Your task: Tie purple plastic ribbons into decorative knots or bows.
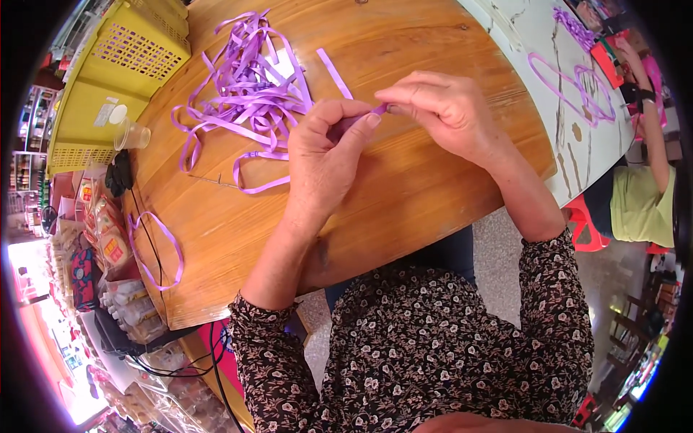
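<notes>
My left hand is closed above the wooden table, thumb and forefinger pinching a flat purple ribbon. The fingertips of my right hand meet at the end of that same ribbon, close to my left thumb; exactly how they grip it is partly hidden. One ribbon strip sticks out beyond my left hand, and a ribbon loop lies to its left. Farther off, a tangled heap of purple ribbons covers part of the table.
The wooden table adjoins a white marbled table with more purple ribbon loops. A yellow basket, a clear plastic cup and a single ribbon loop are at left. Another person's arm is at right.
</notes>
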Tool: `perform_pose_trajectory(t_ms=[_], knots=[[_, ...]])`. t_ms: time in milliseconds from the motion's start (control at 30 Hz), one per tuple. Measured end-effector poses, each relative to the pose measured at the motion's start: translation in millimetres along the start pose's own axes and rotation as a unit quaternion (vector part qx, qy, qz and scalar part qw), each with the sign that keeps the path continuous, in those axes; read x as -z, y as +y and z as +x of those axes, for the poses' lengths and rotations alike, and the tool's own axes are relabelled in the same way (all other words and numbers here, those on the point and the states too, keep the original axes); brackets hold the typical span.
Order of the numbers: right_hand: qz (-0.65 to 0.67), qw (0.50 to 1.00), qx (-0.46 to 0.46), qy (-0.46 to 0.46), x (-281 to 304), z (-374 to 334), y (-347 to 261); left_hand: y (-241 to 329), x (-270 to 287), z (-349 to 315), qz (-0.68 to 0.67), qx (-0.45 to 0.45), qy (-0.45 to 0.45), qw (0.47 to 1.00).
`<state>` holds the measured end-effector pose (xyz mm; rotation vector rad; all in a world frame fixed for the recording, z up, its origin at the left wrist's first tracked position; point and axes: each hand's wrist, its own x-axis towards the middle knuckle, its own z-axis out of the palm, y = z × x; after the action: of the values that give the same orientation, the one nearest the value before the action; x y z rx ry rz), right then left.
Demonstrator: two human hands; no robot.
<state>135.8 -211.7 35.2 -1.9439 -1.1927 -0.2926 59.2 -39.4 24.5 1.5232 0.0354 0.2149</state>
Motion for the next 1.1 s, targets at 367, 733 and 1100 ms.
perform_pose_trajectory(t_ms=[367,733,1100], knots=[[0.044,0.992,-0.021,-0.118,-3,0,-4,-3,24,5,0.092,-0.05,0.001,0.995],[0.631,0.74,-0.222,-0.065,-9,-8,-3,4,11,-5,-0.228,0.11,-0.009,0.967],[0.386,0.906,-0.174,0.011,-17,-2,-16,-5,-3,-15,-0.138,-0.061,0.035,0.988]])
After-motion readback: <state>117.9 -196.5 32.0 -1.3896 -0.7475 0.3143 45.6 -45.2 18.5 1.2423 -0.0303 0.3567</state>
